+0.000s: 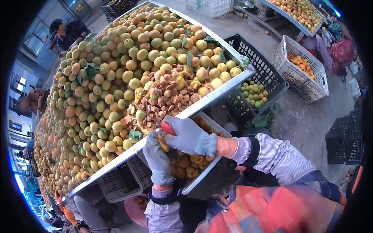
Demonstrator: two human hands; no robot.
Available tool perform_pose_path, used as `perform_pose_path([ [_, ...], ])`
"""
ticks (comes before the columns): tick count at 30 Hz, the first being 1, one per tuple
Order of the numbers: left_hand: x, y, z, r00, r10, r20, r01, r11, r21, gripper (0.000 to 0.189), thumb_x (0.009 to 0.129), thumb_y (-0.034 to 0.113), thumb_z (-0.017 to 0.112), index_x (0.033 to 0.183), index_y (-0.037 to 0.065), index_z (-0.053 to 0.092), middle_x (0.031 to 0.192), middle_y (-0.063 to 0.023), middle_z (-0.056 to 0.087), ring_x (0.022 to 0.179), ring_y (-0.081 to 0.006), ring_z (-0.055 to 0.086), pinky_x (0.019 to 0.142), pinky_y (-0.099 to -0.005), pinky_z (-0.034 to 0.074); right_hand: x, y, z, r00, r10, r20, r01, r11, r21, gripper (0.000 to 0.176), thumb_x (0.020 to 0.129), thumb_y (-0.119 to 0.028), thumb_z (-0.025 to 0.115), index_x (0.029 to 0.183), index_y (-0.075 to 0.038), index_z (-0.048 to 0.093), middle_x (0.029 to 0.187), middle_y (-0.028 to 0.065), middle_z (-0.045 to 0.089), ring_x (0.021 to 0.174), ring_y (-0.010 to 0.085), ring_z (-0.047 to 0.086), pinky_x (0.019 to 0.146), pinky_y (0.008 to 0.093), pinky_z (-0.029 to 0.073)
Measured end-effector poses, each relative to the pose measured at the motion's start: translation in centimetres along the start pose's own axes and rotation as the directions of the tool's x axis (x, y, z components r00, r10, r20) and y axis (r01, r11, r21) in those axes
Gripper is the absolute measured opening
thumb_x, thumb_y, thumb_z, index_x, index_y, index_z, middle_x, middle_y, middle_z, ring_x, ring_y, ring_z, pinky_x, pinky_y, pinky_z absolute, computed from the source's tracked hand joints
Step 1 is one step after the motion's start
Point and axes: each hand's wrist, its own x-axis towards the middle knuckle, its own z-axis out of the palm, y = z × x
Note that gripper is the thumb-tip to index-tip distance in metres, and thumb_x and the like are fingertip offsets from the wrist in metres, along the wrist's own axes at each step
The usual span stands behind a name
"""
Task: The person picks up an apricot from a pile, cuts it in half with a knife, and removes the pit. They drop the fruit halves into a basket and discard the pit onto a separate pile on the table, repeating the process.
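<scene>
Both my hands wear grey gloves and meet over the front metal edge of a table [217, 93] heaped with yellow-green fruit [112, 77]. My right hand [186, 134] is closed around a red-handled tool [168, 128]. Fingers of my left hand [156, 157] are wrapped round a piece of orange fruit [163, 143], partly hidden by the gloves. Brown pits [167, 97] and scraps lie in a pile just beyond my hands. Below them, a crate [208, 169] holds cut fruit [186, 165].
To the right, a black crate [268, 70] holds small green fruit, and a white crate [303, 83] holds orange pieces. An empty-looking grey crate [120, 182] and a pink basin [136, 209] are below the table. People stand or sit at the left and upper right.
</scene>
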Motion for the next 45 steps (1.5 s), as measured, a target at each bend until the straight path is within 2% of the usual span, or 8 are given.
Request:
perform_pose_path([
  [2,0.2,0.4,-0.1,0.981,0.174,-0.085,-0.159,0.975,0.158,0.037,0.099,0.026,0.031,0.098,-0.003,0.053,0.080,-0.0121,0.056,0.071,-0.0219,0.053,0.070,-0.0314,0.044,0.1,0.1,0.4,0.999,-0.023,-0.023,0.025,0.993,0.112,0.025,0.082,-0.021,0.060,0.095,-0.001,0.051,0.069,0.0118,0.055,0.055,0.0183,0.056,0.054,0.0304,0.047],
  [4,1.0,2.7,-0.5,0.826,-0.547,0.132,0.519,0.649,-0.557,0.039,0.100,0.031,0.029,0.097,-0.001,0.053,0.080,-0.0071,0.055,0.069,-0.0159,0.052,0.067,-0.0276,0.044,0.3,-0.6,-0.1,1.000,0.017,-0.002,-0.016,0.986,0.164,0.024,0.082,-0.019,0.060,0.096,-0.001,0.051,0.069,0.0097,0.055,0.054,0.0148,0.054,0.052,0.0282,0.046],
  [8,-0.6,-1.0,-0.5,0.943,-0.326,0.063,0.320,0.842,-0.434,0.054,0.081,0.007,0.066,0.126,-0.001,0.037,0.102,-0.0107,0.056,0.085,-0.0222,0.058,0.073,-0.0345,0.050,0.5,-1.5,-0.5,0.997,0.081,0.017,-0.083,0.957,0.277,0.021,0.083,-0.012,0.060,0.098,0.000,0.051,0.072,0.0039,0.054,0.056,0.0061,0.051,0.051,0.0230,0.045],
  [10,0.2,-0.2,-1.5,0.744,-0.498,0.446,0.578,0.145,-0.803,0.035,0.087,0.009,0.060,0.118,0.000,0.044,0.094,-0.0086,0.055,0.080,-0.0188,0.057,0.071,-0.0312,0.050,0.7,-0.9,-0.1,0.998,-0.028,-0.049,0.040,0.961,0.275,0.021,0.083,-0.012,0.061,0.097,0.000,0.051,0.073,0.0011,0.052,0.056,0.0044,0.049,0.050,0.0217,0.044],
  [18,1.0,1.8,-1.0,0.934,-0.344,0.093,0.313,0.667,-0.676,0.045,0.097,0.035,0.033,0.119,-0.001,0.049,0.092,-0.0057,0.057,0.074,-0.0098,0.053,0.060,-0.0206,0.044,1.2,-2.4,-1.3,0.972,0.223,0.074,-0.234,0.879,0.416,0.023,0.083,-0.018,0.064,0.095,-0.002,0.054,0.071,0.0050,0.059,0.050,0.0100,0.052,0.047,0.0243,0.042],
  [28,2.3,1.6,-2.5,0.746,-0.546,0.382,0.386,-0.113,-0.915,0.047,0.096,0.042,0.040,0.117,0.002,0.049,0.083,-0.0043,0.055,0.068,-0.0125,0.051,0.065,-0.0282,0.046,4.4,-1.6,-2.3,0.979,0.206,0.012,-0.158,0.710,0.686,0.016,0.088,-0.010,0.057,0.100,-0.001,0.053,0.069,0.0061,0.061,0.041,0.0080,0.051,0.037,0.0195,0.039],
  [38,3.0,0.1,-4.6,0.909,-0.409,0.082,0.278,0.447,-0.850,0.041,0.094,0.031,0.041,0.113,-0.003,0.053,0.091,-0.0077,0.058,0.078,-0.0145,0.057,0.071,-0.0265,0.049,3.6,-1.9,-4.0,0.987,0.156,-0.038,-0.111,0.833,0.542,0.021,0.090,-0.021,0.059,0.095,-0.001,0.056,0.071,0.0031,0.062,0.043,0.0056,0.052,0.040,0.0190,0.041],
  [45,2.1,1.0,-5.5,0.730,-0.153,0.667,0.547,0.716,-0.434,0.031,0.085,0.016,0.061,0.112,0.001,0.060,0.095,-0.0040,0.060,0.081,-0.0095,0.052,0.073,-0.0244,0.044,2.9,-2.7,-6.1,0.976,0.219,-0.008,-0.173,0.791,0.587,0.040,0.087,-0.039,0.061,0.102,-0.002,0.057,0.084,0.0056,0.065,0.054,0.0066,0.058,0.049,0.0210,0.051],
])
